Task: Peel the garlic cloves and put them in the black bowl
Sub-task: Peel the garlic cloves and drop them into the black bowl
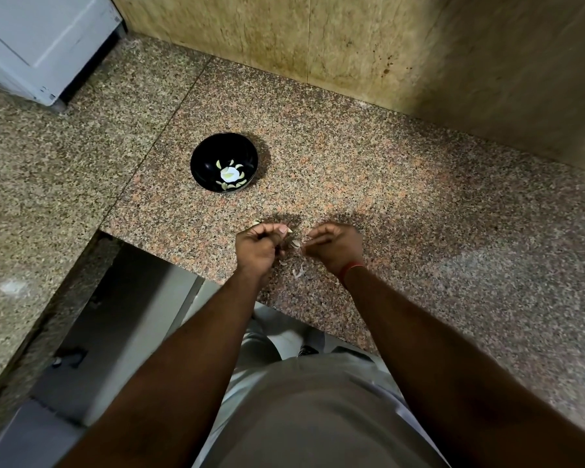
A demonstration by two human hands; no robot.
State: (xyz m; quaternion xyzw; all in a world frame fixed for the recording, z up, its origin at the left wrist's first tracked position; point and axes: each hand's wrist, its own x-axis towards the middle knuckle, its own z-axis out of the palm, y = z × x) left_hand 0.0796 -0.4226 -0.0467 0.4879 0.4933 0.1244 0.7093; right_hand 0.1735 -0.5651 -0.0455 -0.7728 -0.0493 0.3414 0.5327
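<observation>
My left hand (257, 246) curled tight on clove (286, 230); right hand (335, 246) pinching skin, I judge. Bowl (224, 162) lies up-frame, left of both; left hand nearer.

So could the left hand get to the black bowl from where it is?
Probably yes. The left hand sits nearer than the bowl, with only bare counter between them, though its fingers are curled as if gripping garlic.

A speckled granite counter (402, 204) spreads under and beyond the fingers. A tan stone wall (318, 45) rises far past the fingertips, and a white appliance (38, 42) (edges only partly shown) stands far up-left of them.
</observation>
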